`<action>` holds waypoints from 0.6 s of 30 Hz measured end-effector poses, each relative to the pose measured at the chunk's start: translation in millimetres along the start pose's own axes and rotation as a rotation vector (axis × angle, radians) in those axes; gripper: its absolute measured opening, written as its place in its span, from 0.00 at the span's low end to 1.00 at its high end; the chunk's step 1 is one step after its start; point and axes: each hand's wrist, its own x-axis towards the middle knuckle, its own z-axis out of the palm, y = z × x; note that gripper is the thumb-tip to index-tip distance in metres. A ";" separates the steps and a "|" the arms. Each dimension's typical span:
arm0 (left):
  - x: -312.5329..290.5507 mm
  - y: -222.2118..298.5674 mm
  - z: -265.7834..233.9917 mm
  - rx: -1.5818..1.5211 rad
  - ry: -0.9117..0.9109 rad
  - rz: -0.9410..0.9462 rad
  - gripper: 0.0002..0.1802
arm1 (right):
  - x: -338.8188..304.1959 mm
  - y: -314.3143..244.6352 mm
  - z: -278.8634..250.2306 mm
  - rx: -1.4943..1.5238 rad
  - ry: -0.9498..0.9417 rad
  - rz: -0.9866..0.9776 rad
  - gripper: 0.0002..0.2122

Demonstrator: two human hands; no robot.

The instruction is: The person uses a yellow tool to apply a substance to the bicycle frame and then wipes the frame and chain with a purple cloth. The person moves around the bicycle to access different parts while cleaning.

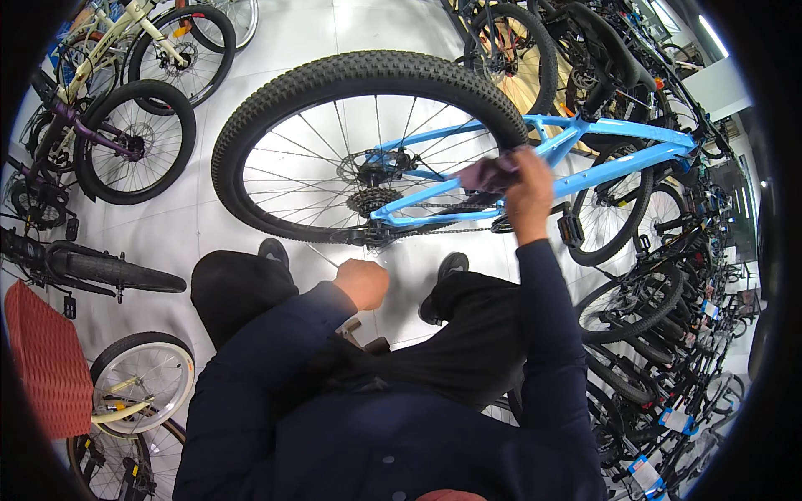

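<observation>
A bicycle with a light blue frame (614, 169) is in front of me, its knobby rear tire (368, 65) toward the left. My right hand (530, 196) is closed on a dark maroon cloth (489, 176), which lies against the blue frame tubes just behind the crank area. Below the cloth runs the chain (451, 205), leading back to the rear cassette (373, 201). My left hand (363, 284) is a fist above my lap, apart from the bicycle. Whether anything is inside that fist is hidden. A pedal (571, 230) sticks out beside my right wrist.
Rows of parked bicycles (639, 301) crowd the right side. More bicycles, one with a purple fork (100, 138), stand on the left. A red woven basket (50, 363) is at the lower left. My shoes (451, 265) rest on white tiled floor (334, 25).
</observation>
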 end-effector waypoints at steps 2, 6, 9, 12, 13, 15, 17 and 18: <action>3.5 1.4 2.8 -0.011 0.025 0.007 0.11 | -35.1 -36.3 16.7 0.128 -0.133 -0.035 0.15; 7.0 2.3 5.6 -0.089 0.064 -0.051 0.12 | -76.9 -96.7 32.9 0.498 -0.326 0.018 0.15; 6.2 0.9 6.7 -0.070 0.018 -0.091 0.14 | -90.4 -120.2 28.1 0.836 -0.666 0.422 0.12; 7.5 5.2 9.1 -0.163 0.111 -0.147 0.19 | -92.2 -119.4 23.9 1.278 -1.061 0.938 0.08; 8.1 6.4 9.9 -0.226 0.117 -0.135 0.20 | -92.4 -116.7 24.6 1.306 -1.107 1.021 0.09; 10.8 7.3 9.6 -0.387 0.138 -0.118 0.22 | -92.3 -107.4 27.5 1.425 -1.185 1.143 0.10; 11.4 7.6 8.8 -0.475 0.181 -0.061 0.23 | -93.0 -101.0 34.1 1.398 -1.151 1.177 0.08; 12.5 7.4 7.0 -0.467 0.164 -0.056 0.23 | -94.4 -100.3 37.8 1.307 -1.114 1.171 0.08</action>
